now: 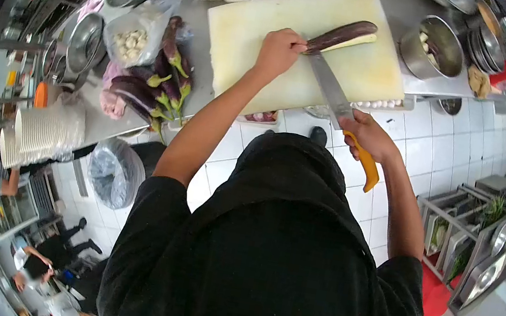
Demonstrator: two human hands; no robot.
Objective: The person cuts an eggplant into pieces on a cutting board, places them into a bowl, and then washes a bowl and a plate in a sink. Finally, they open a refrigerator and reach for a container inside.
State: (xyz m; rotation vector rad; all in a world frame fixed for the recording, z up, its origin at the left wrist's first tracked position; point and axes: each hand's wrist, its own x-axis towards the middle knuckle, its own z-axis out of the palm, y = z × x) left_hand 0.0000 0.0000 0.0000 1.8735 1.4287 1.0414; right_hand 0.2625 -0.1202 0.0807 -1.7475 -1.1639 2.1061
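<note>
A long dark eggplant (342,36) lies on the white cutting board (247,30), pale flesh showing along one side. My left hand (282,49) is closed on its near-left end, fingers pinched together. My right hand (370,137) grips a knife by its yellow handle. The knife blade (331,84) slants up and left over the board, its tip right at the eggplant's end beside my left fingertips. To the left of the board, several whole eggplants (137,92) with green stems lie in a pile.
A steel pot (416,61) with cut pieces stands right of the board. To the left are a bag of peeled garlic (130,44), steel bowls (85,39) and stacked white containers (43,130). A lined bin (115,172) stands below; other people (42,260) are at lower left.
</note>
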